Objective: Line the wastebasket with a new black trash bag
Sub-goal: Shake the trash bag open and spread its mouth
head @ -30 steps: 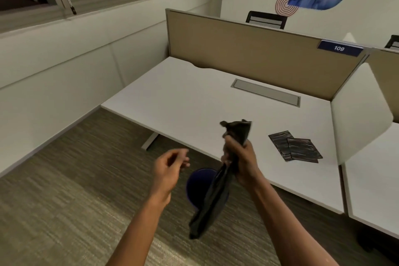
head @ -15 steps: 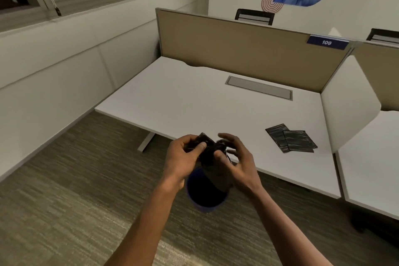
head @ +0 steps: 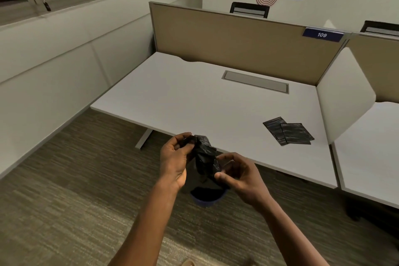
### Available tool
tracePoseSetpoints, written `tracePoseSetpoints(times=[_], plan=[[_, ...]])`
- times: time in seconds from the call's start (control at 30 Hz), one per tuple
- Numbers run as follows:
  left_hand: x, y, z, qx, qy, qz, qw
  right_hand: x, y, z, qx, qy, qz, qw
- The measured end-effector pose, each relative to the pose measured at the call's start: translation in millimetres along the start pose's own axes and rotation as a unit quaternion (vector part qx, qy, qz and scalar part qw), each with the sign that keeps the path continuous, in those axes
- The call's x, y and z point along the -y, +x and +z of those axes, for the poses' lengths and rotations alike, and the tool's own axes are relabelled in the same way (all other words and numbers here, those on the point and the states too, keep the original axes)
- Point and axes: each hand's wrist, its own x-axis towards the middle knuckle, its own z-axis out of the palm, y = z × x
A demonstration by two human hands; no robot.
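Note:
A crumpled black trash bag (head: pixel 205 156) is held between both hands in front of me. My left hand (head: pixel 176 157) pinches its upper left part and my right hand (head: pixel 235 176) grips its lower right part. Right below them on the carpet stands the blue wastebasket (head: pixel 207 197); only the near part of its rim and its dark inside show, the rest is hidden by the bag and hands.
A white desk (head: pixel 194 101) stands just beyond the wastebasket, backed by a tan partition (head: pixel 237 43). Two folded black bags (head: pixel 288 133) lie on its right side by a white divider (head: pixel 343 95). A desk leg (head: pixel 143 139) stands to the left.
My left hand came in and took hold of the bag, which hung long from my right hand a second ago. The bag is now bunched between both hands.

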Motion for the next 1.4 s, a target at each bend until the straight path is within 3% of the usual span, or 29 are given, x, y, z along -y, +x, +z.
tracePoseSetpoints(times=[0.07, 0.13, 0.23, 0.3, 0.4, 0.47, 0.5, 0.6, 0.7, 0.77, 0.83, 0.9, 0.93, 1.03, 1.17, 1.23, 1.3, 1.4], plan=[[-4.4, 1.1, -7.4, 0.031, 0.036, 0.001, 0.999, -3.6, 1.7, -11.8, 0.014, -0.020, 0.004, 1.000], [-13.4, 5.9, -24.3, 0.085, 0.192, 0.029, 0.977, -4.5, 6.7, -28.6, -0.001, -0.087, -0.007, 0.996], [-31.7, 12.1, -52.9, 0.193, 0.456, 0.072, 0.866, -3.1, 17.8, -51.0, -0.063, -0.215, -0.041, 0.974], [-41.4, 11.3, -62.5, 0.233, 0.503, 0.065, 0.830, 1.0, 26.8, -59.4, -0.098, -0.235, -0.054, 0.966], [-47.0, 5.8, -61.0, 0.277, 0.512, 0.034, 0.812, 10.3, 39.8, -59.9, -0.141, -0.271, -0.076, 0.949], [-43.0, -0.5, -53.4, 0.284, 0.487, 0.025, 0.825, 16.1, 45.9, -51.7, -0.188, -0.306, -0.090, 0.929], [-38.7, -4.1, -47.8, 0.271, 0.456, 0.029, 0.847, 19.3, 47.0, -45.6, -0.221, -0.314, -0.088, 0.919], [-23.1, -14.7, -27.1, 0.181, 0.274, -0.005, 0.944, 31.0, 38.6, -21.0, -0.335, -0.263, -0.075, 0.902], [-10.7, -22.5, -8.8, 0.124, 0.102, -0.083, 0.984, 29.3, 18.3, 8.7, -0.316, -0.189, -0.024, 0.929], [-5.8, -27.4, -3.5, 0.127, 0.037, -0.116, 0.984, 16.7, 6.5, 23.7, -0.251, -0.131, 0.070, 0.956], [-0.4, -33.9, -1.4, 0.173, 0.006, -0.146, 0.974, 6.6, 0.6, 32.2, -0.152, 0.037, 0.194, 0.969], [5.8, -41.1, -1.8, 0.227, 0.016, -0.175, 0.958, 0.1, 0.3, 35.0, -0.093, 0.232, 0.267, 0.931], [8.9, -43.3, -2.9, 0.248, 0.030, -0.187, 0.950, -4.3, 2.2, 33.4, -0.091, 0.273, 0.266, 0.920], [15.3, -45.3, -9.6, 0.279, 0.029, -0.209, 0.937, -12.6, 6.7, 23.7, -0.088, 0.226, 0.234, 0.942], [18.5, -46.2, -19.5, 0.310, -0.054, -0.241, 0.918, -13.5, 4.9, 20.9, -0.045, 0.183, 0.258, 0.948], [19.8, -45.9, -21.6, 0.307, -0.025, -0.237, 0.921, -16.5, 4.9, 24.0, -0.077, 0.134, 0.249, 0.956], [22.9, -43.0, -21.4, 0.253, 0.043, -0.201, 0.945, -17.7, 4.6, 25.4, -0.138, 0.101, 0.235, 0.957], [30.8, -33.5, -26.7, 0.065, 0.172, -0.078, 0.980, -22.2, 5.2, 17.8, -0.208, 0.071, 0.214, 0.952]])
